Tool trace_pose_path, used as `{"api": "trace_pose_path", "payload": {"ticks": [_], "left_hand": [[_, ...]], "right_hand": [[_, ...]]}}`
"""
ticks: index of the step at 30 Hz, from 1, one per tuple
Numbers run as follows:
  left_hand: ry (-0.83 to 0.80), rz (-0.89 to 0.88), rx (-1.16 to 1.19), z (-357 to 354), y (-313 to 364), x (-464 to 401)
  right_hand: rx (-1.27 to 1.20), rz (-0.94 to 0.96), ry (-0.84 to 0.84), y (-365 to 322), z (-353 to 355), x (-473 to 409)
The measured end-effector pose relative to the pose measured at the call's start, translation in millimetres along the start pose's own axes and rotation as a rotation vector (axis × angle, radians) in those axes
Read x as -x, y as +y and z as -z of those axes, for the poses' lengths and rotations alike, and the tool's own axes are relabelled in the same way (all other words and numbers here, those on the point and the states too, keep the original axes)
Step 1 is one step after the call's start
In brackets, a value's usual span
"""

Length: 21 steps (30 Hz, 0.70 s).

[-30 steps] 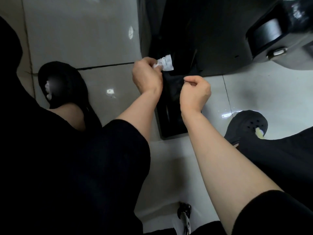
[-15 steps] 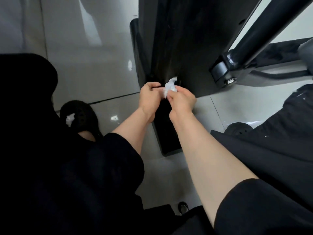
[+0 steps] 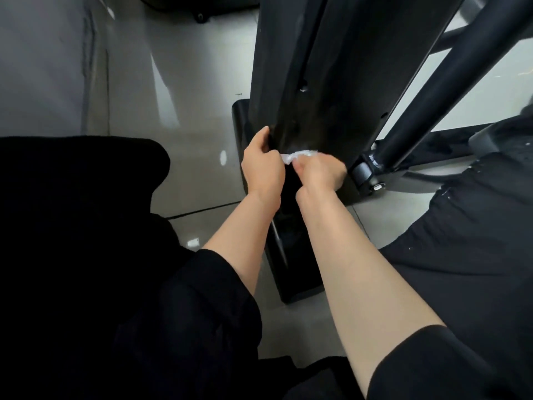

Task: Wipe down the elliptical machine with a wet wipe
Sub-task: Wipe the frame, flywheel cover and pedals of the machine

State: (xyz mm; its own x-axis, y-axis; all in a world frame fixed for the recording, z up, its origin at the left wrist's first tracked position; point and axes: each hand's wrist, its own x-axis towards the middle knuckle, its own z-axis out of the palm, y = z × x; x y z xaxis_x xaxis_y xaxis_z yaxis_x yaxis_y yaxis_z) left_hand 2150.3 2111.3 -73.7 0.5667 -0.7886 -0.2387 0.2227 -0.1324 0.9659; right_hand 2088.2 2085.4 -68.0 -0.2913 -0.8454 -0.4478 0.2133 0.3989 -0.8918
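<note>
The black elliptical machine's upright housing [image 3: 331, 67] rises in the middle of the head view, above its flat black base [image 3: 291, 255]. A small crumpled white wet wipe [image 3: 297, 155] sits low on the housing, between my two hands. My left hand [image 3: 262, 166] pinches its left end, fingers curled against the housing's edge. My right hand [image 3: 320, 171] grips the wipe's right part and covers most of it.
A black diagonal bar [image 3: 450, 79] with a bolted pivot joint [image 3: 366, 176] stands just right of my hands. Glossy grey floor tiles [image 3: 173, 111] spread to the left. My black-clothed knees flank the base on both sides. A dark object [image 3: 199, 7] lies far back.
My view has tilted upward along the housing. My right hand came across to join the left on the wipe, and both hands now work the wipe against the lower housing.
</note>
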Motion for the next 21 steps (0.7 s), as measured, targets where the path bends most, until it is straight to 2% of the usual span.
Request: {"api": "trace_pose_path", "payload": {"ticks": [2,4,6,10,11,14,15,17,21], "left_hand": [[0.001,0.024,0.024,-0.9,7.2,2.6],[0.001,0.016,0.062,-3.6,12.4,-0.5],[-0.007,0.016,0.072,-6.3,16.3,-0.5],[-0.056,0.017,0.097,-3.3,10.1,6.0],[-0.074,0.006,0.098,-2.5,8.4,5.9],[-0.081,0.011,0.146,-1.0,8.4,5.7],[-0.068,0.031,0.177,-0.9,7.7,5.7],[-0.043,0.082,0.27,-1.1,6.4,7.6],[0.025,0.186,0.399,-0.5,3.9,5.7]], "right_hand": [[0.018,0.338,0.062,-20.4,-7.1,7.6],[0.001,0.564,0.084,-33.1,-10.3,15.0],[0.047,0.626,0.098,-25.9,-5.2,10.4],[0.266,0.396,0.048,8.7,13.6,-9.5],[0.285,0.47,0.069,5.5,13.5,-8.6],[0.209,0.955,0.228,-34.4,3.2,4.6],[0.174,1.063,0.242,-46.4,-0.3,8.2],[0.16,1.163,0.203,-50.6,-2.8,8.8],[0.426,1.148,0.044,10.2,3.6,-1.1]]}}
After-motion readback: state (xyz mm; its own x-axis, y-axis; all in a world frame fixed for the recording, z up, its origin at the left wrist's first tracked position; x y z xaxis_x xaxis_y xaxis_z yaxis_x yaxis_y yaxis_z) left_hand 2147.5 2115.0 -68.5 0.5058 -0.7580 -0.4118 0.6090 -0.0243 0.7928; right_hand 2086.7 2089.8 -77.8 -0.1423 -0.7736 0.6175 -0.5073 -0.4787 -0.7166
